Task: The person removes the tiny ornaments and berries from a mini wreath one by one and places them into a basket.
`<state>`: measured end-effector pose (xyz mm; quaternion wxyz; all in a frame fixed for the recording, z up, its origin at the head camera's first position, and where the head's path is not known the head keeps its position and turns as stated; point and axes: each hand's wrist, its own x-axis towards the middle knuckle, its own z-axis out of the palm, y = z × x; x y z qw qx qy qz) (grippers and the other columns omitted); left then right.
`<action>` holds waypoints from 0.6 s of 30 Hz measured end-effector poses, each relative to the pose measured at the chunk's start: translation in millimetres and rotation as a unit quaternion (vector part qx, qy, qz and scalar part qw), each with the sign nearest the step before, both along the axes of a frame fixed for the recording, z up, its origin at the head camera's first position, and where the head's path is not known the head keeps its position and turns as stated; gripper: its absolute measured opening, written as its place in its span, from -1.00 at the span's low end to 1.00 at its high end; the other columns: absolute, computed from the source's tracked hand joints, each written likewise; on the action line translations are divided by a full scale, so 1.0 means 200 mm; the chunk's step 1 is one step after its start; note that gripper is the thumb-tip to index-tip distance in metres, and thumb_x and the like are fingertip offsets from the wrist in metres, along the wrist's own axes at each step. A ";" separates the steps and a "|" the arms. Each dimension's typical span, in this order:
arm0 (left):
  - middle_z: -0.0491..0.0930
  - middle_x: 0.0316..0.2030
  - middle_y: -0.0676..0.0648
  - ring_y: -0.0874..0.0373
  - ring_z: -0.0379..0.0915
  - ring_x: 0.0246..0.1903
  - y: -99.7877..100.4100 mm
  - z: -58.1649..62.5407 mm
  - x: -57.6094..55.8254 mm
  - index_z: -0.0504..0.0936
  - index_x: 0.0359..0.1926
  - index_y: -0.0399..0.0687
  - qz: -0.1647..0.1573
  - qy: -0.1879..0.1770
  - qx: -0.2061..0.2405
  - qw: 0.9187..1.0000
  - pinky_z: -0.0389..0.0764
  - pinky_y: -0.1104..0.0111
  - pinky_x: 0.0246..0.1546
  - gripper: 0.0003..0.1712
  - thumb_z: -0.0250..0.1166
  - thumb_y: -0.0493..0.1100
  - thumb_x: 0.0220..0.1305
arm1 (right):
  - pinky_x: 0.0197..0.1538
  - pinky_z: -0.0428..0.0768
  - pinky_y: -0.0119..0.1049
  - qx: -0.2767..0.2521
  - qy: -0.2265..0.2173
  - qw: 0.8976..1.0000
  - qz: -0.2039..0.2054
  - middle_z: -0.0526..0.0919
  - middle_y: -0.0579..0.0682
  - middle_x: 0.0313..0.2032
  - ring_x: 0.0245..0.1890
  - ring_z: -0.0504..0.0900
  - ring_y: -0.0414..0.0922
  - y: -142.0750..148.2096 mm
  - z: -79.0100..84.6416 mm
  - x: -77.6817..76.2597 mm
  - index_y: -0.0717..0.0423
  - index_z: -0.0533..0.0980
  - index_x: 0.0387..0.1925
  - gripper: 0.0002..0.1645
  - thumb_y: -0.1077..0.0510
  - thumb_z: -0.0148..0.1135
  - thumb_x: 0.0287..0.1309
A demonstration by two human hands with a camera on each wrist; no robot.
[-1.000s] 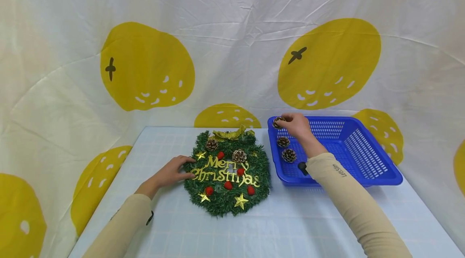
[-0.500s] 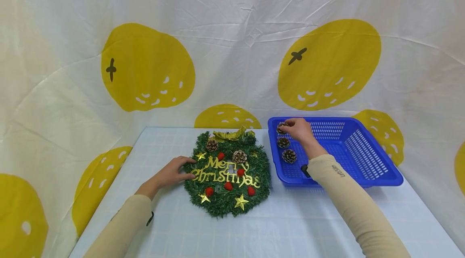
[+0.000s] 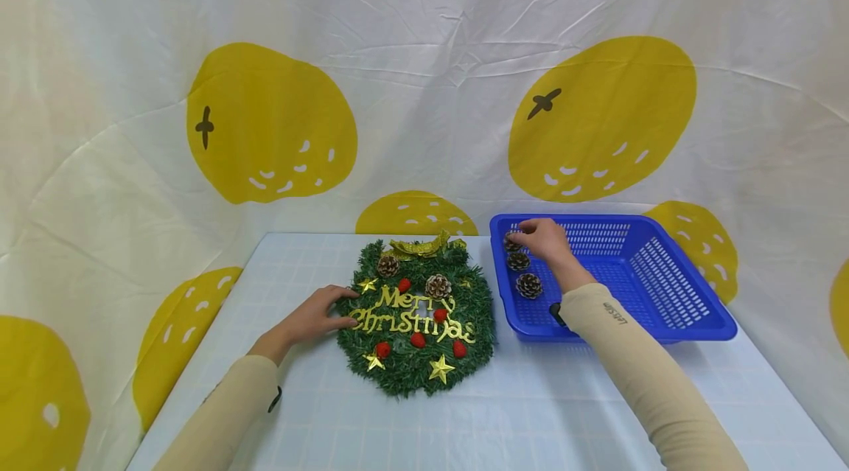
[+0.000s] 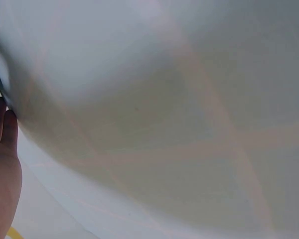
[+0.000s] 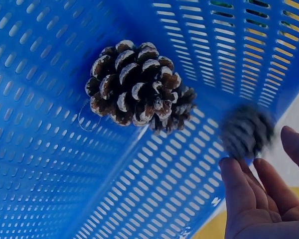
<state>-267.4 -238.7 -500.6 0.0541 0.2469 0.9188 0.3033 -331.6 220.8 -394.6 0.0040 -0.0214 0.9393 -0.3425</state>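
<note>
Watching the right side of the frame, we see the right hand [image 3: 545,239] over the blue basket [image 3: 724,325], thumb and fingers apart, a blurred pine cone [image 5: 246,130] just off the fingertips. From overhead, that cone lies left of the hand, in the basket's upper-left corner, no long axis showing. Our left hand [image 3: 315,315], the farther one, rests loose-fingered at the wreath's [image 3: 479,354] left edge.

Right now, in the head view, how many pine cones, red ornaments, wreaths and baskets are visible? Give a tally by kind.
Pine cones: 5
Red ornaments: 5
Wreath: 1
Basket: 1
Total: 12
</note>
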 end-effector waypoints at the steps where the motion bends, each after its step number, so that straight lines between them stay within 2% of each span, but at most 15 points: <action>1: 0.44 0.21 -0.23 -0.23 0.27 0.25 0.00 0.00 0.00 0.47 0.26 -0.10 0.000 0.000 -0.001 1.000 0.29 -0.13 0.25 -0.31 0.36 0.15 0.23 | 0.17 0.46 0.12 0.002 0.001 1.000 0.000 0.50 0.34 0.17 0.17 0.45 0.27 0.00 0.00 0.00 0.37 0.43 0.24 -0.37 0.03 0.23 0.28; 11: 0.43 0.20 -0.25 -0.26 0.28 0.23 0.00 0.00 0.00 0.48 0.26 -0.11 -0.002 0.008 -0.004 1.000 0.29 -0.16 0.23 -0.32 0.35 0.14 0.24 | 0.23 0.42 0.10 -0.008 -0.013 1.000 -0.009 0.46 0.30 0.23 0.23 0.40 0.25 -0.01 0.01 -0.01 0.34 0.38 0.29 -0.35 0.03 0.21 0.31; 18: 0.43 0.20 -0.26 -0.27 0.27 0.24 0.00 0.01 0.01 0.47 0.26 -0.12 0.000 0.002 -0.003 1.000 0.29 -0.16 0.24 -0.32 0.36 0.13 0.24 | 0.22 0.43 0.12 -0.024 -0.022 0.999 -0.005 0.46 0.28 0.24 0.24 0.39 0.24 -0.04 0.06 0.01 0.27 0.37 0.32 -0.34 -0.01 0.19 0.33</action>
